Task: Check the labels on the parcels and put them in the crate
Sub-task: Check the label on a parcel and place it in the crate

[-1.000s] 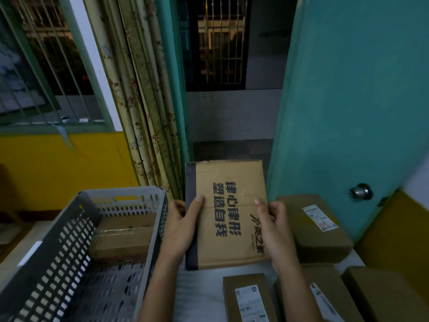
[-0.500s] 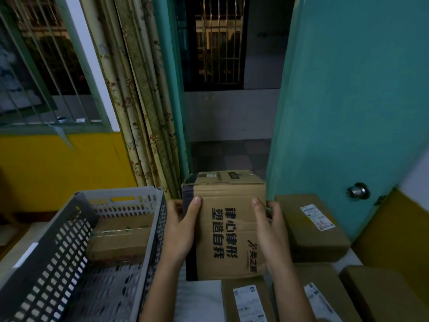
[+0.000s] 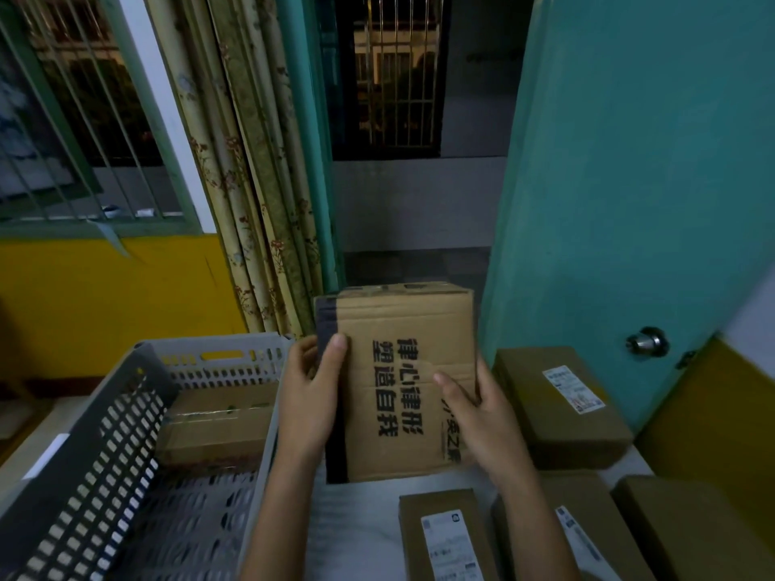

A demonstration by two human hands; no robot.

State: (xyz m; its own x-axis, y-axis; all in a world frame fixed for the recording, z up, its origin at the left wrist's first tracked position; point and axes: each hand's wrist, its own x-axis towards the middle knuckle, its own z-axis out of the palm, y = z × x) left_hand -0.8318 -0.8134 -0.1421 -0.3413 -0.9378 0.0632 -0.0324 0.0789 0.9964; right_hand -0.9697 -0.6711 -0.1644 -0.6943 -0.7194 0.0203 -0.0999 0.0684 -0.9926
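While both hands clasp it from opposite sides, the printed cardboard box (image 3: 402, 383) stands raised above the white tabletop (image 3: 360, 530) in the head view, tipped so that its broad lettered face looks up at the person, most likely so each side can be searched for a shipping label. The left hand (image 3: 308, 396) grips the dark-taped edge, thumb laid across the front and fingers hidden behind; the right hand (image 3: 478, 413) holds the opposite edge lower down, thumb pressing the front face, which seems to leave the box free to be turned between the two holds. No label shows on the face between the thumbs. Just left of the left hand sits the grey slotted crate (image 3: 138, 413), with one brown parcel (image 3: 222, 421) already lying at its far end, close enough for a short sideways carry. Right of the right hand rests a labelled parcel (image 3: 557, 404), and below the wrists lie more parcels (image 3: 444, 534), labels up, apparently awaiting their own check.
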